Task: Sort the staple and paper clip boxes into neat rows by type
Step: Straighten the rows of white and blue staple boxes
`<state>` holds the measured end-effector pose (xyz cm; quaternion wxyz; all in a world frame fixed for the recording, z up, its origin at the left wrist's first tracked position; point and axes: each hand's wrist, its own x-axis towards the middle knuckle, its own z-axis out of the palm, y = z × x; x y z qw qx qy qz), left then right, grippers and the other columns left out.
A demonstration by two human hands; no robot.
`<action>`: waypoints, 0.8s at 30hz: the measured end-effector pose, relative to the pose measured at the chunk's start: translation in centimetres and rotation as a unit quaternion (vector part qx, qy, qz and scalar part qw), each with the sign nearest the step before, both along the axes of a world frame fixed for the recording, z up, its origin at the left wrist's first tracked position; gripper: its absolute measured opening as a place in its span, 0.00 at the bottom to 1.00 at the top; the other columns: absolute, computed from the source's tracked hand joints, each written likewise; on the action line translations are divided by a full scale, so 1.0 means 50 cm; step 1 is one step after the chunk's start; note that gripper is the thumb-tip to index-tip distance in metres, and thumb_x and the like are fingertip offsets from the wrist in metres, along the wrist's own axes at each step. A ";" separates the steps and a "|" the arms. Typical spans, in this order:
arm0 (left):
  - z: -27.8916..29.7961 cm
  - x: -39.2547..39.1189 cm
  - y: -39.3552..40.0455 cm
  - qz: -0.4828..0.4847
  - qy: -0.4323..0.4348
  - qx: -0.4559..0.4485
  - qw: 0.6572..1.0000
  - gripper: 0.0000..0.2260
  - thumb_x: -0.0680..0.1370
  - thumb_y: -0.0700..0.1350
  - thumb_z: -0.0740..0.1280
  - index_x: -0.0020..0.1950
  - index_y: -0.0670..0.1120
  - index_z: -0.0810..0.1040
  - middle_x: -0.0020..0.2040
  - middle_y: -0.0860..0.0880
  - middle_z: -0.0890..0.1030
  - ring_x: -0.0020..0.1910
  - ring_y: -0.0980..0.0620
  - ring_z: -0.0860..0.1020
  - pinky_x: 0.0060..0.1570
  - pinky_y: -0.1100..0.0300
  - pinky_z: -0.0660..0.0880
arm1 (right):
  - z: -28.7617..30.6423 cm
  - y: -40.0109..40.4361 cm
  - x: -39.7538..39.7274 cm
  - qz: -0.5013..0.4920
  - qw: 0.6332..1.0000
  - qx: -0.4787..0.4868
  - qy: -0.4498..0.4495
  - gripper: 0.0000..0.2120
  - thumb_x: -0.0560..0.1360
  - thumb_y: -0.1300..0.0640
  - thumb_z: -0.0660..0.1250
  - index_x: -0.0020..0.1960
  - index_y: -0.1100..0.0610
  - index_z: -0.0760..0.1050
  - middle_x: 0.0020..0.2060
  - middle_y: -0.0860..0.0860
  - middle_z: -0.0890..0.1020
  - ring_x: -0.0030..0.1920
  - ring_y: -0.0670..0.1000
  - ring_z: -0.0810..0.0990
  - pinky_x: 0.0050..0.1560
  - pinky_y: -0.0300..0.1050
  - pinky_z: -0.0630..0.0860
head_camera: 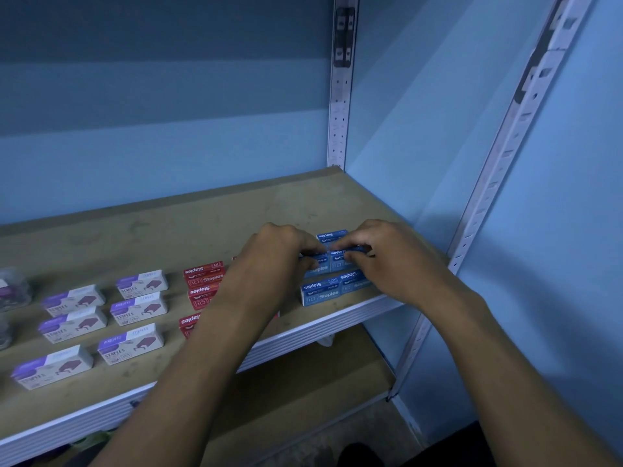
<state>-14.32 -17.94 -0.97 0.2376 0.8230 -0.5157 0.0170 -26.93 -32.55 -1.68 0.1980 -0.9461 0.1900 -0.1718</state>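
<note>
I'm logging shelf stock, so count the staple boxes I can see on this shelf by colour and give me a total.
Purple-and-white staple boxes: 7
Red staple boxes: 3 visible, a forearm may hide more
Blue staple boxes: 5 visible, hands cover part of the group
Total: 15 visible

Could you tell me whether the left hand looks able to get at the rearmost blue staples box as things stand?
Probably yes: the left hand is on the middle blue boxes, just in front of the rearmost blue staples box, whose top shows uncovered.
</note>
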 end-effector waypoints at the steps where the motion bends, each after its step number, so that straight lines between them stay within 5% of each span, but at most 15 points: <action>1: -0.001 -0.002 0.001 -0.003 0.001 -0.001 1.000 0.13 0.75 0.44 0.71 0.58 0.56 0.83 0.54 0.54 0.85 0.51 0.55 0.81 0.54 0.60 0.76 | 0.001 0.001 -0.002 0.003 1.000 0.001 0.002 0.12 0.79 0.56 0.68 0.60 0.45 0.83 0.49 0.45 0.80 0.47 0.45 0.76 0.45 0.37 0.70; 24: -0.009 -0.020 0.017 -0.011 0.021 0.002 1.000 0.10 0.76 0.53 0.70 0.56 0.55 0.84 0.51 0.56 0.85 0.44 0.59 0.80 0.48 0.60 0.79 | 0.014 0.009 -0.027 0.004 0.997 0.042 0.067 0.13 0.82 0.55 0.62 0.59 0.44 0.83 0.52 0.43 0.80 0.42 0.36 0.74 0.37 0.26 0.66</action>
